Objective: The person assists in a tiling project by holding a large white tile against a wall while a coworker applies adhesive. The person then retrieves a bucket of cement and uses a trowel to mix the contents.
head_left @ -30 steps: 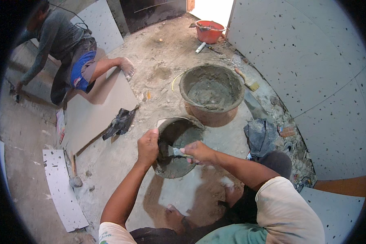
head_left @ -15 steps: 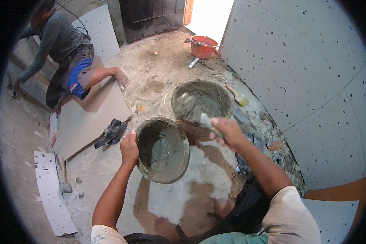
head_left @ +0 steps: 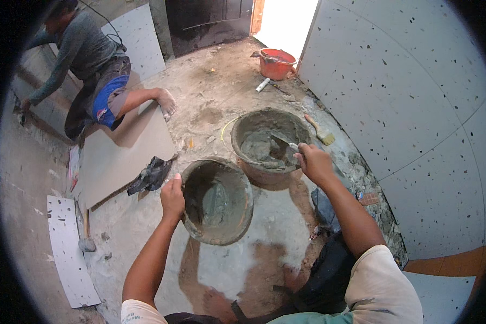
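Observation:
My left hand (head_left: 173,198) grips the rim of the nearer bucket (head_left: 235,229), which is tilted and has grey mortar smeared over its inside. My right hand (head_left: 314,162) is closed round the handle of a trowel (head_left: 284,142). The trowel's blade reaches into the farther bucket (head_left: 265,175), touching the wet grey mortar (head_left: 258,144) inside. That farther bucket stands upright just beyond the nearer one, its rim crusted with mortar. Part of the blade is hidden in the mortar.
A co-worker (head_left: 94,65) crouches at the far left by the wall. A brush (head_left: 321,131) lies right of the farther bucket. A red bucket (head_left: 277,65) stands near the doorway. Speckled panels (head_left: 394,81) line the right side. A hammer (head_left: 86,240) lies at left.
My right hand has brought the trowel from above the gap between the buckets into the farther bucket's mortar. The left hand keeps its hold on the nearer bucket.

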Available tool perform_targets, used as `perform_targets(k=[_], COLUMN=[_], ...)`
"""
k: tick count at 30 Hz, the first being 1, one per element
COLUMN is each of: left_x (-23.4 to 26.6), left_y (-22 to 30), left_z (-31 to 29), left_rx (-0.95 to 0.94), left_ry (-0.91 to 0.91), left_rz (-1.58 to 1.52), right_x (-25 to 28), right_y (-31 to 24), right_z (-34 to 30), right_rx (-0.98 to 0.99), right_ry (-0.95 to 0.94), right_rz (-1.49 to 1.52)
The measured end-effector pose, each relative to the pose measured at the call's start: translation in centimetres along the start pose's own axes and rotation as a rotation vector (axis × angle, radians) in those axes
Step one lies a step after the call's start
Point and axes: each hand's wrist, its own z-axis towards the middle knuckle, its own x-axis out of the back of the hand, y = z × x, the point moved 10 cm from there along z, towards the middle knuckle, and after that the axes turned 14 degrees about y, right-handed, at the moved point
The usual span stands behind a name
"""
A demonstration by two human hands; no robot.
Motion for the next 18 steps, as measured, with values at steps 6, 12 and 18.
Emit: perform_targets(k=[6, 12, 18], left_x=[0.0, 0.0, 0.2], left_y=[1.1, 0.5, 1.1], left_z=[0.2, 0.4, 0.2], left_rx=[-0.044, -0.043, -0.062], left_ry=[0.031, 0.029, 0.03], left_rz=[0.023, 0.035, 0.009], right_x=[2.0, 2.5, 6.5], right_y=[-1.5, -1.0, -0.9], right_z=[0.3, 0.5, 1.5], right_rx=[0.022, -0.002, -0.039], right_ry=[0.036, 0.059, 0.296], right_rz=[0.043, 0.046, 0.119])
